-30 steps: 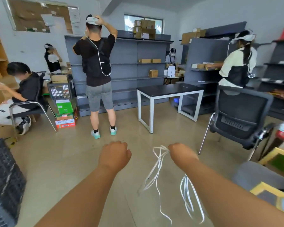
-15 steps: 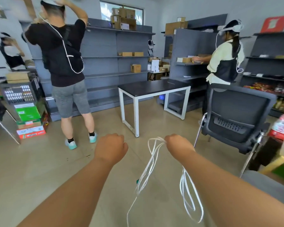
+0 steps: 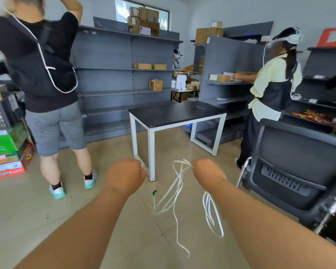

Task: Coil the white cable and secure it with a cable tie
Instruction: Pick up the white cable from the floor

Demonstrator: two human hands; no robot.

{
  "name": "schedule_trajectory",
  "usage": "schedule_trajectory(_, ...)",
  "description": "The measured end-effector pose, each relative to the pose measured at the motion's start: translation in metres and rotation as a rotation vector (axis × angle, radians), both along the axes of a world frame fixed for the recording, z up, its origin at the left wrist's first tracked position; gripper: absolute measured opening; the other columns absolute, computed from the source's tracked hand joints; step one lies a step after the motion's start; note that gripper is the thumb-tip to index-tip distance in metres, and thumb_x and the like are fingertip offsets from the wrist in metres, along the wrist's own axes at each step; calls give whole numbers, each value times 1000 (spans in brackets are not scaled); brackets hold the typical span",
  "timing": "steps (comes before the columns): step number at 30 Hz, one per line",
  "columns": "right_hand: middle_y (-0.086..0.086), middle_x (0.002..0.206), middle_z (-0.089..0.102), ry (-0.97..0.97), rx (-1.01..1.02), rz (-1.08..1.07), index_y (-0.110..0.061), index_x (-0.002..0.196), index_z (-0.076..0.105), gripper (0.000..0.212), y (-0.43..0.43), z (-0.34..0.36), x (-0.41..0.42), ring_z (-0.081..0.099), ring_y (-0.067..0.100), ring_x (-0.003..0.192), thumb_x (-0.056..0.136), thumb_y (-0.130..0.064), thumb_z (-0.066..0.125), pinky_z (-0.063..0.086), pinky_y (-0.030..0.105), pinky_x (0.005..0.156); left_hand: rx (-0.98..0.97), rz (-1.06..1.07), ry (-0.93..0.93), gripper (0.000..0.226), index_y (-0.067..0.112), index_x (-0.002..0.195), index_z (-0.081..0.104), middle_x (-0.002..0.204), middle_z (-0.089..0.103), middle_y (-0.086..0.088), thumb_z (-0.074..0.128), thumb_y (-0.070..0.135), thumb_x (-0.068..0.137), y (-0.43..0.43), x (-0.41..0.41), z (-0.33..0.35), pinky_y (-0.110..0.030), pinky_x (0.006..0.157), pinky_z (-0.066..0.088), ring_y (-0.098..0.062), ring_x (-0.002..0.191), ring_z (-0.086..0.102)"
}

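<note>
White cable (image 3: 179, 174) hangs from the right hand (image 3: 208, 173), above the beige floor (image 3: 47, 220) and not touching it as far as I can see. The grip of this hand is closed around the upper bends of the cable, with the fingers curled and the back of the hand turned to the camera. From there the cable falls in several loose loops. One bundle goes down and to the left, between the two forearms, and another long loop hangs under the right wrist. One free end (image 3: 186, 251) hangs lowest. A thin strand on the left side carries a small green tip (image 3: 154, 192).

The left hand (image 3: 126, 175) is held just beside, apart from the cable. Its grip is pressed together into a fist, and nothing shows in it from this side.

Behind the hands stands a bench (image 3: 175, 115) with a black top and white legs. A black office chair (image 3: 299, 162) is at the right. Grey shelves (image 3: 114, 84) with some cardboard boxes stand along the wall. One person in black shirt and grey shorts (image 3: 47, 74) stands at the left, and another person in a pale shirt (image 3: 273, 84) reaches to a shelf at the right.
</note>
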State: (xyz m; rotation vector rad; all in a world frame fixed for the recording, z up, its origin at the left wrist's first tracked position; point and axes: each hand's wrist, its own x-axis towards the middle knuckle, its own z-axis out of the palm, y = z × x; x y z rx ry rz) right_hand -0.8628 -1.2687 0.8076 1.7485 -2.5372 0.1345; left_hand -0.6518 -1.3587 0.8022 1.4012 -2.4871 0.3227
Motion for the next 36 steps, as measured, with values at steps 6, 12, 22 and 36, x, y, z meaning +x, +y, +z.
schedule_trajectory(6, 14, 107, 59, 70, 23, -55, -6, 108, 55, 27, -96, -8, -75, 61, 32, 97, 88, 6, 41, 49, 38, 81, 4, -54, 3, 24, 15, 75, 49, 71, 46, 0, 38, 26, 92, -103, -67, -12, -27, 58, 31, -21, 66, 44)
schedule_trajectory(12, 11, 108, 61, 118, 43, -107, -9, 111, 54, 26, -215, -23, -147, 62, 29, 99, 89, 2, 44, 51, 37, 84, 6, -115, 19, 28, 14, 81, 54, 75, 53, -2, 36, 31, 94, -234, -131, -17, -29, 64, 45, -21, 72, 51)
schedule_trajectory(22, 14, 107, 60, 68, -42, -227, -6, 106, 55, 25, -365, -2, -242, 61, 31, 97, 87, 5, 44, 50, 38, 77, -18, -177, -49, 26, 14, 78, 53, 78, 56, -2, 35, 27, 93, -402, -229, -4, -28, 63, 40, -22, 73, 53)
schedule_trajectory(36, 1, 70, 39, 151, -183, -91, -9, 90, 55, 6, -576, 3, -420, 45, 25, 69, 91, -13, 51, 35, 30, 60, -99, -131, -28, 28, 15, 70, 46, 64, 41, 1, 38, 29, 93, -603, -394, -12, -29, 58, 34, -21, 68, 49)
